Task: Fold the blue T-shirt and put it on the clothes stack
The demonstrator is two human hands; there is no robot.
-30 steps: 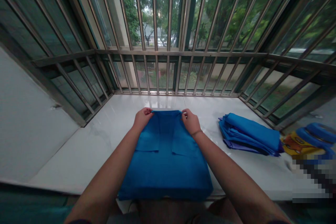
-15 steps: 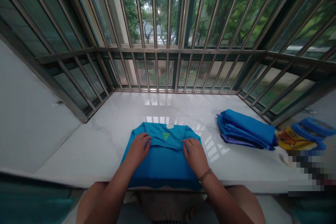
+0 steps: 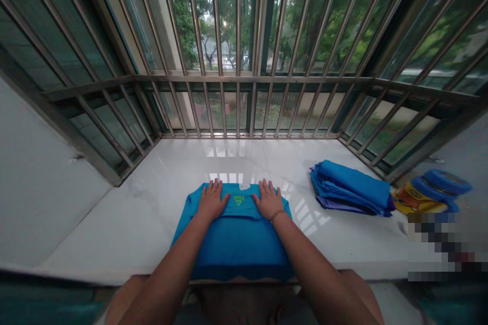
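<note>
A folded bright blue T-shirt (image 3: 236, 249) lies on the white marble sill (image 3: 125, 223), with a small green triangle logo (image 3: 239, 201) near its collar. My left hand (image 3: 212, 201) rests flat on the shirt's upper left part, fingers spread. Pressed the same way beside the logo is my right hand (image 3: 268, 200), holding nothing, with a thin bracelet (image 3: 278, 216) on its wrist. The shirt's lower fold runs to the sill's near edge.
A stack of folded blue and purple clothes (image 3: 351, 189) lies to the right on the sill. Beyond it stand a yellow printed bag (image 3: 419, 200) and blue round handles (image 3: 438, 185). Steel window bars (image 3: 236, 106) border the sill's far side; a wall (image 3: 46, 188) bounds the left.
The shirt has been folded over, and its logo side now faces up. My hands have let go of its edge and moved from pinching to lying flat near the collar.
</note>
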